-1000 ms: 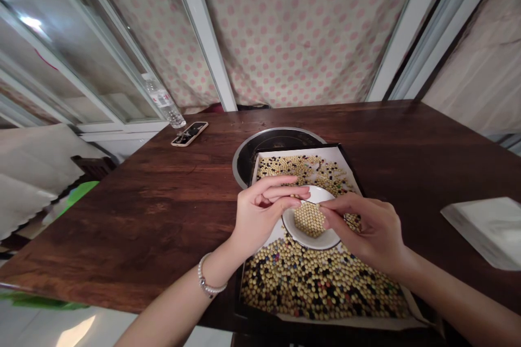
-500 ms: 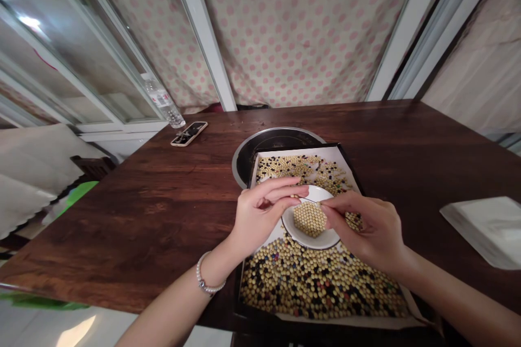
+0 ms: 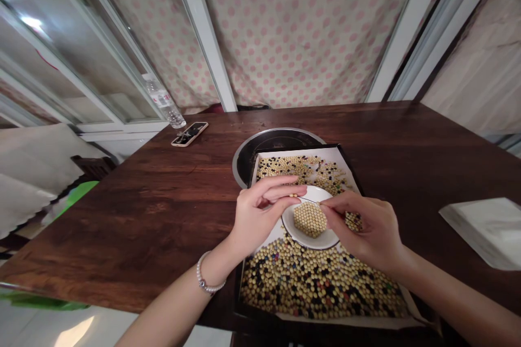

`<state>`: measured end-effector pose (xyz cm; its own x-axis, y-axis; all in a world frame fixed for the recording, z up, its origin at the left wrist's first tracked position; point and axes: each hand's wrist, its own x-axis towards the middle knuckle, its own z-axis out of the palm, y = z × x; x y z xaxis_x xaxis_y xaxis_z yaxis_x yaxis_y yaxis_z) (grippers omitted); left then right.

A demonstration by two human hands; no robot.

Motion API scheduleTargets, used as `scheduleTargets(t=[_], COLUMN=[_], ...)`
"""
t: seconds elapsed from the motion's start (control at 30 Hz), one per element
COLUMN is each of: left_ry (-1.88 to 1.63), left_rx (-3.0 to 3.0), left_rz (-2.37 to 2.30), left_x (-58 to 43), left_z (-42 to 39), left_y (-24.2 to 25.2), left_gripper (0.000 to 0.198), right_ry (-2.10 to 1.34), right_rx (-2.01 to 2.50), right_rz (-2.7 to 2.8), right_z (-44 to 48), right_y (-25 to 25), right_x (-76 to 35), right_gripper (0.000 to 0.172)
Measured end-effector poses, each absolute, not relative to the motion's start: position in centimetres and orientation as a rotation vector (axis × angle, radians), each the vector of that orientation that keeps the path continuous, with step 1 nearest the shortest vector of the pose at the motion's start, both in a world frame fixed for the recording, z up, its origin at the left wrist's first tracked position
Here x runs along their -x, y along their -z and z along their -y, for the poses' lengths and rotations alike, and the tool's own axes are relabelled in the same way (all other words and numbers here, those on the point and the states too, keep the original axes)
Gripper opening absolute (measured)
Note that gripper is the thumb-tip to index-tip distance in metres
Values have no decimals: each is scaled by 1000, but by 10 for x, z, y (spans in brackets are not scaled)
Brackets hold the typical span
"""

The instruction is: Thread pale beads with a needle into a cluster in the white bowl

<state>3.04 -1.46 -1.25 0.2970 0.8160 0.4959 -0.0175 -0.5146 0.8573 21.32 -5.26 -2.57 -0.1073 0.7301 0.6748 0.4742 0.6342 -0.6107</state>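
Note:
A thin wire (image 3: 308, 200) spans the gap between my hands, with a few cream beads (image 3: 293, 195) at its left end. My left hand (image 3: 260, 210) holds that end in its fingertips, and my right hand (image 3: 360, 225) pinches the other end. Below them sits a white dish (image 3: 291, 226) holding a compact block of cream beads (image 3: 310, 220). The dish rests on a paper-lined black tray (image 3: 348, 165), among many loose cream, dark and coloured beads (image 3: 313, 282). A pearl bracelet (image 3: 207, 283) circles my left wrist.
The tray stands on a dark wooden table (image 3: 134, 211) and partly overlaps a round black hob (image 3: 268, 146). Farther left lie a phone (image 3: 189, 134) and a plastic water bottle (image 3: 163, 102). A white flat package (image 3: 484, 233) lies at the right.
My right hand has drawn slightly right, showing more of the bead block. The wire and the beads at its left end now show more plainly between my hands.

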Motion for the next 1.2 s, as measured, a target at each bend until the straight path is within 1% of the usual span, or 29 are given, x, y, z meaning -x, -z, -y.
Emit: scheduleTargets(t=[0.23,0.53,0.73,1.03,1.2], left_ry=[-1272,-1208,-1205,-1149,-1079], left_rx=[-1864,-1618,-1522,-1394,-1353], left_rz=[-757,-740,-709,-717,-730], left_x=[-29,-31,-32,-29,-27], left_z=[16,17,17,12,8], left_y=[14,14,12,13,18], left_gripper=[35,32,33,33,37], right_ry=[-346,-765,-990,-1024,-1011], right_rx=[1026,978,922,885,858], right_rz=[1791,1819,1782,1758,1735], right_z=[51,49,48,48,48], right_y=[29,25,25,26,26], right_x=[-212,-213,-211,-210,-210], right_gripper=[7,6,12,8,6])
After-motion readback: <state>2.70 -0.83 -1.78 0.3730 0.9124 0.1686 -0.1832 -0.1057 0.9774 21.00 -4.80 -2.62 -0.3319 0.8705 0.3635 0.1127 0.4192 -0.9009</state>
